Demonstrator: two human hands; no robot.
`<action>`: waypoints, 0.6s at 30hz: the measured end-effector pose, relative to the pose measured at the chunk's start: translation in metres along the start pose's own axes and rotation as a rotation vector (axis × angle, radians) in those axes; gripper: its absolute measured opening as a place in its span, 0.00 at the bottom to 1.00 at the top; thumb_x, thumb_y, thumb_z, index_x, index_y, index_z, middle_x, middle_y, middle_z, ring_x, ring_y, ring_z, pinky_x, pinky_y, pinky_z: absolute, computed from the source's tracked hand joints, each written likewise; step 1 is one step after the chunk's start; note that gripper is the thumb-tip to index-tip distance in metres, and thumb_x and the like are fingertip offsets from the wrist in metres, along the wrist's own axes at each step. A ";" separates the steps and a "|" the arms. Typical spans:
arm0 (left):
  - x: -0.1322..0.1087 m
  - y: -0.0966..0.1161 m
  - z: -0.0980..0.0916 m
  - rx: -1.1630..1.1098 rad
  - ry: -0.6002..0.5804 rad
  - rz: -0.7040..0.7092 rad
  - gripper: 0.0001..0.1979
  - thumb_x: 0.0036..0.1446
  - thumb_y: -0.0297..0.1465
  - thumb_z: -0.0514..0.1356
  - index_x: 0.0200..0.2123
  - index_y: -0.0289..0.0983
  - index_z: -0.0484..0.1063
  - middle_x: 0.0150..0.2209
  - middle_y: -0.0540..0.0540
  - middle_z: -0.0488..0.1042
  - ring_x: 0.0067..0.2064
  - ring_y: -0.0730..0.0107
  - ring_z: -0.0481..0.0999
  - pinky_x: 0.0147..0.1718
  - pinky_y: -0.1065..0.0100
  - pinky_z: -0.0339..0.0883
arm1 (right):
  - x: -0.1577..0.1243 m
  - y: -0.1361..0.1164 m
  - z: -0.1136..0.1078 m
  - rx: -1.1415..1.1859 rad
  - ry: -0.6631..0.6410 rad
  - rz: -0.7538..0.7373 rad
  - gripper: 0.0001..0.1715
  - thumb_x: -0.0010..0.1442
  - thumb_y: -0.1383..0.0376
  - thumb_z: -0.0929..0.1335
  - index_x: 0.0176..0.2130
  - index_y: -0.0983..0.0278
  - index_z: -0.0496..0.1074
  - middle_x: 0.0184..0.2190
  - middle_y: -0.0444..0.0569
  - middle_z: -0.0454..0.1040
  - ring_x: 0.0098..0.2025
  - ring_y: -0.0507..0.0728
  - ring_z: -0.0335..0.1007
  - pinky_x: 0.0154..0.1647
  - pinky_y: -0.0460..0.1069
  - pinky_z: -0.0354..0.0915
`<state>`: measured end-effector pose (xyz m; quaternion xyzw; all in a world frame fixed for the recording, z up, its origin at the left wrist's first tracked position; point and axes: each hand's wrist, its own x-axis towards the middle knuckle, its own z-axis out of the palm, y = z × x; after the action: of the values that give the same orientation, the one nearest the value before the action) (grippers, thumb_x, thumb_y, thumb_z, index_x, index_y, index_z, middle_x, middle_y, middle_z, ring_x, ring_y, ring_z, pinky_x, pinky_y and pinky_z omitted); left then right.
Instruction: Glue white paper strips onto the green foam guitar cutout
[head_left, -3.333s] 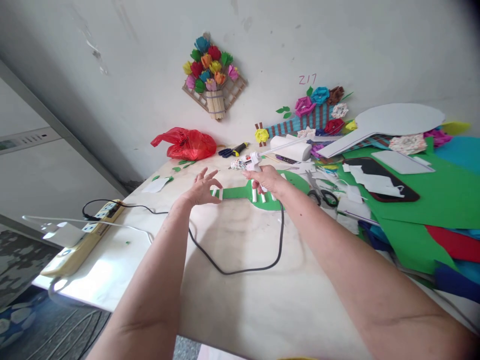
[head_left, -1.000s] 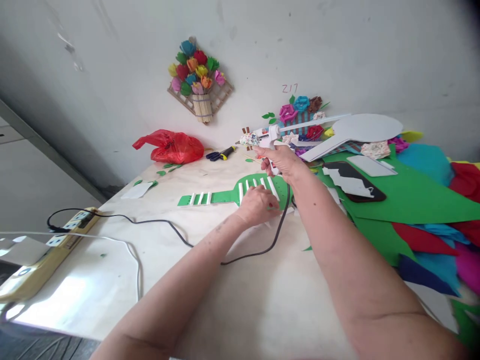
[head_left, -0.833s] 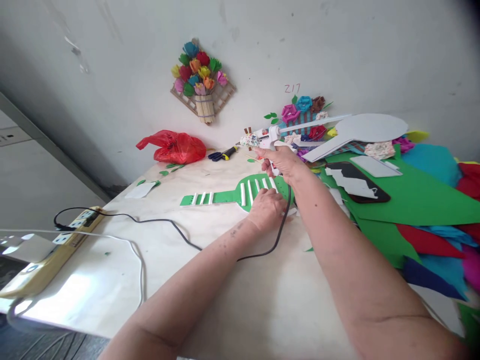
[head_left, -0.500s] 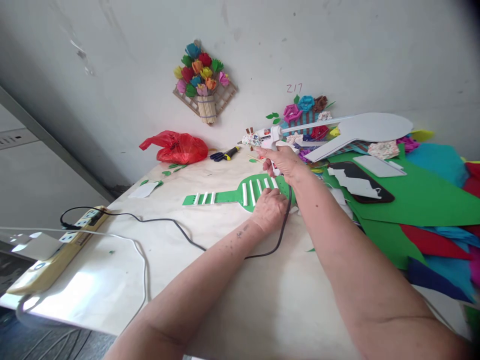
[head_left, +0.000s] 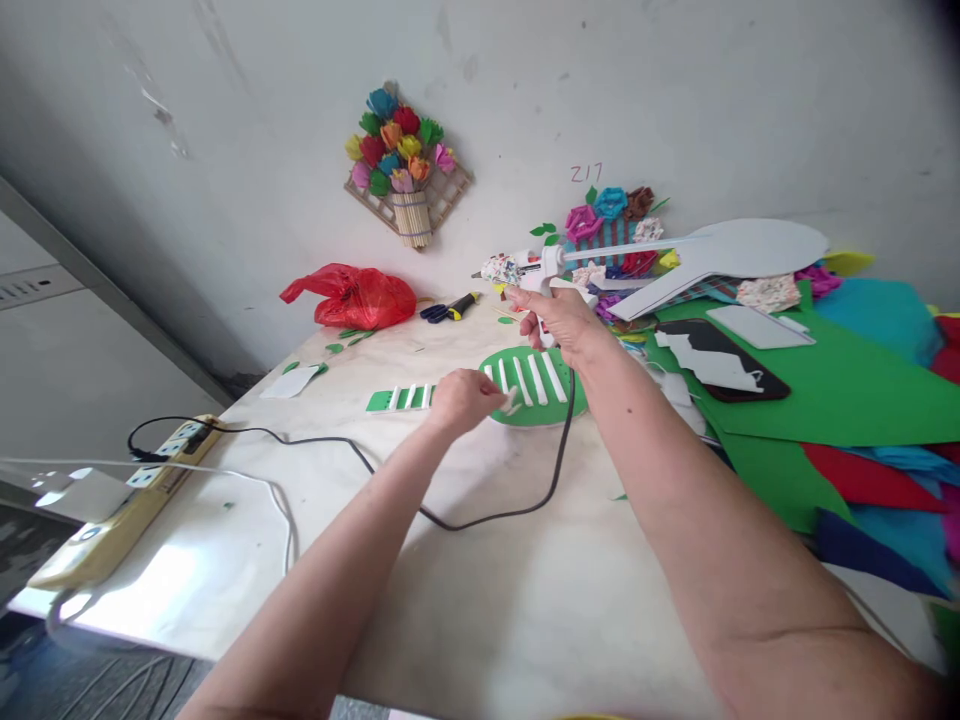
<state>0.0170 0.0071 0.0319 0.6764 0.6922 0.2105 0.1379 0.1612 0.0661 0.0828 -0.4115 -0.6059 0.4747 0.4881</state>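
Note:
My right hand [head_left: 568, 322] is wrapped round the handle of a white hot glue gun [head_left: 551, 262], its nozzle pointing left. A clear glue stick [head_left: 626, 250] sticks out of its back. Below it on the table lies a green cut-out [head_left: 553, 412] with a rounded wide end and a narrow strip at left. Several white strips [head_left: 535, 379] run across it. My left hand [head_left: 465, 402] is over the narrow middle of the cut-out, partly hiding it. Its fingers pinch a small whitish piece [head_left: 511, 402], blurred, above the wide end's left edge.
The gun's black cord [head_left: 495, 522] loops across the table toward the power strip [head_left: 161, 465] at left. A red plastic bag [head_left: 356, 297] and pliers [head_left: 452, 308] lie at the back. Green sheets [head_left: 847, 395], a dark phone-like slab [head_left: 765, 378] and paper flowers [head_left: 611, 204] crowd the right.
My left hand has moved left from the wide end of the cut-out, uncovering its white strips. The glue gun has stayed nearly in place, and the cord has shifted.

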 end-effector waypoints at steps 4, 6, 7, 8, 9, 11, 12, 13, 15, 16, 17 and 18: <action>-0.005 -0.032 -0.019 -0.166 -0.109 -0.216 0.07 0.39 0.34 0.61 0.21 0.36 0.74 0.19 0.50 0.72 0.24 0.73 0.69 0.22 0.72 0.59 | -0.001 0.004 0.009 0.028 -0.028 0.026 0.21 0.50 0.50 0.69 0.30 0.66 0.68 0.14 0.42 0.65 0.11 0.46 0.56 0.10 0.42 0.49; -0.008 -0.043 -0.022 -0.199 -0.166 -0.284 0.05 0.38 0.32 0.61 0.20 0.36 0.72 0.17 0.51 0.71 0.22 0.75 0.68 0.21 0.74 0.59 | -0.003 0.004 0.014 0.026 -0.041 0.040 0.21 0.50 0.50 0.69 0.31 0.66 0.68 0.14 0.42 0.65 0.12 0.47 0.56 0.10 0.42 0.49; -0.008 -0.047 -0.022 -0.188 -0.201 -0.300 0.05 0.38 0.32 0.61 0.19 0.36 0.71 0.17 0.51 0.70 0.22 0.75 0.68 0.21 0.74 0.59 | -0.005 0.003 0.016 0.019 -0.046 0.048 0.21 0.50 0.50 0.69 0.31 0.66 0.68 0.14 0.42 0.65 0.12 0.46 0.56 0.10 0.42 0.49; -0.008 -0.051 -0.024 -0.151 -0.226 -0.298 0.05 0.38 0.32 0.61 0.19 0.36 0.70 0.17 0.51 0.70 0.21 0.75 0.68 0.21 0.74 0.59 | -0.006 0.003 0.017 0.011 -0.050 0.056 0.21 0.50 0.50 0.69 0.31 0.66 0.68 0.14 0.42 0.65 0.12 0.46 0.56 0.10 0.42 0.49; -0.008 -0.054 -0.025 -0.104 -0.245 -0.274 0.05 0.39 0.32 0.60 0.20 0.36 0.70 0.17 0.50 0.71 0.21 0.74 0.68 0.21 0.74 0.59 | -0.007 0.003 0.019 0.003 -0.054 0.061 0.21 0.50 0.50 0.69 0.31 0.66 0.68 0.14 0.42 0.65 0.12 0.46 0.55 0.10 0.42 0.50; -0.006 -0.058 -0.030 0.036 -0.209 -0.214 0.07 0.40 0.34 0.59 0.22 0.37 0.71 0.19 0.50 0.72 0.22 0.73 0.69 0.22 0.73 0.60 | -0.008 0.004 0.021 -0.008 -0.067 0.068 0.21 0.50 0.50 0.69 0.30 0.66 0.68 0.14 0.42 0.64 0.11 0.46 0.55 0.10 0.42 0.51; -0.005 -0.059 -0.033 0.103 -0.167 -0.176 0.07 0.41 0.35 0.59 0.24 0.38 0.72 0.21 0.49 0.74 0.24 0.72 0.70 0.23 0.73 0.61 | -0.008 0.005 0.021 -0.010 -0.073 0.071 0.20 0.50 0.51 0.69 0.29 0.66 0.68 0.14 0.42 0.64 0.11 0.46 0.54 0.10 0.42 0.51; -0.005 -0.060 -0.035 0.164 -0.117 -0.132 0.08 0.42 0.35 0.58 0.26 0.38 0.73 0.24 0.49 0.75 0.26 0.70 0.71 0.24 0.72 0.61 | -0.007 0.006 0.022 -0.012 -0.080 0.072 0.20 0.50 0.51 0.69 0.29 0.66 0.68 0.14 0.42 0.64 0.11 0.46 0.54 0.09 0.42 0.51; -0.005 -0.059 -0.038 0.239 -0.047 -0.031 0.09 0.43 0.34 0.57 0.29 0.40 0.74 0.28 0.49 0.76 0.30 0.69 0.73 0.26 0.72 0.61 | -0.007 0.009 0.023 -0.013 -0.092 0.073 0.19 0.50 0.52 0.69 0.29 0.66 0.68 0.13 0.42 0.64 0.10 0.46 0.54 0.09 0.43 0.50; -0.006 -0.058 -0.038 0.257 -0.026 0.013 0.09 0.44 0.33 0.56 0.30 0.40 0.74 0.29 0.49 0.76 0.32 0.68 0.73 0.28 0.72 0.62 | -0.006 0.010 0.023 -0.013 -0.098 0.073 0.19 0.50 0.53 0.69 0.30 0.67 0.69 0.13 0.42 0.64 0.10 0.46 0.54 0.09 0.43 0.50; -0.007 -0.056 -0.038 0.262 -0.017 0.048 0.10 0.44 0.31 0.56 0.31 0.41 0.74 0.30 0.49 0.76 0.32 0.68 0.73 0.28 0.71 0.62 | -0.006 0.011 0.023 -0.012 -0.103 0.073 0.19 0.50 0.53 0.69 0.30 0.67 0.69 0.13 0.42 0.64 0.10 0.46 0.54 0.09 0.43 0.50; -0.008 -0.054 -0.038 0.260 -0.016 0.069 0.11 0.44 0.31 0.55 0.32 0.41 0.74 0.30 0.49 0.76 0.32 0.68 0.73 0.28 0.71 0.62 | -0.006 0.011 0.024 -0.011 -0.106 0.073 0.19 0.50 0.53 0.69 0.30 0.68 0.69 0.13 0.41 0.64 0.10 0.46 0.54 0.09 0.43 0.49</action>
<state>-0.0483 -0.0043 0.0383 0.7136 0.6889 0.1180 0.0471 0.1393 0.0587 0.0687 -0.4102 -0.6182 0.5099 0.4354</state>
